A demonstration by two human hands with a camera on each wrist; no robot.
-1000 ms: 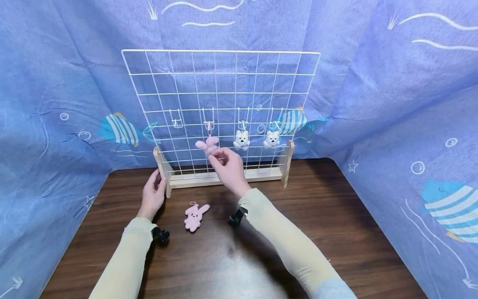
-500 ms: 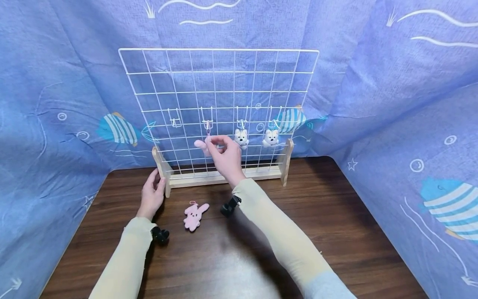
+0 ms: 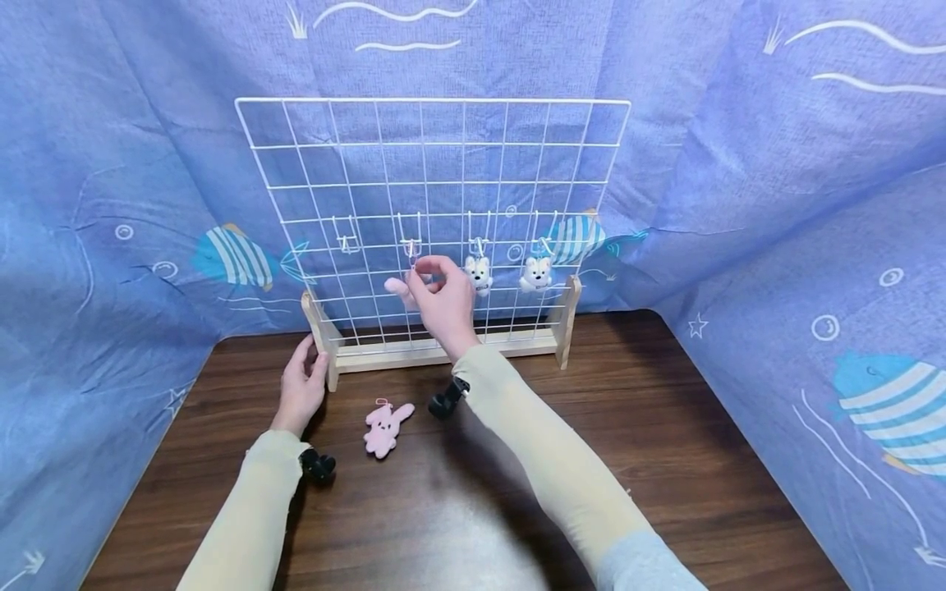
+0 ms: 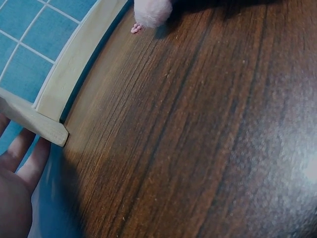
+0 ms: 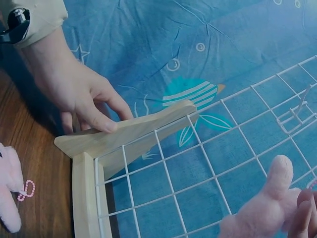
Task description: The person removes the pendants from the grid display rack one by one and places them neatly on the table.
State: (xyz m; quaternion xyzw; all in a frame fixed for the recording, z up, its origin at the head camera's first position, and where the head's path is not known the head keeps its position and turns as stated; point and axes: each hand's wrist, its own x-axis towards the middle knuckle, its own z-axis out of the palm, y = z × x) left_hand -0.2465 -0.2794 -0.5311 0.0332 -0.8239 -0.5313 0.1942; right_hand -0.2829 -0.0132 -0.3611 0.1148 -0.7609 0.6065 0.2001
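My right hand [image 3: 443,308] pinches a pink plush rabbit charm [image 3: 399,287] near its top and strap. The strap reaches up to a white wire hook [image 3: 411,248] on the white grid rack [image 3: 369,182]. The right wrist view shows the fuzzy pink rabbit [image 5: 262,213] beside those fingertips [image 5: 303,218]; part of it is cut off. My left hand [image 3: 301,382] rests with loosely extended fingers against the left wooden foot [image 3: 321,341]. Its fingers pass behind that wood in the left wrist view. A second pink rabbit charm [image 3: 383,431] lies face up on the table.
Two white plush bear charms, a middle one [image 3: 478,273] and a right one [image 3: 536,273], hang from hooks on the rack. Another hook [image 3: 348,244] sits at the far left. The brown wooden table [image 3: 665,460] meets a blue fish-printed cloth [image 3: 739,246] behind and at the sides.
My right hand has moved up and slightly left, from the rabbit's lower body to near its strap. The left hand stays at the wooden foot.
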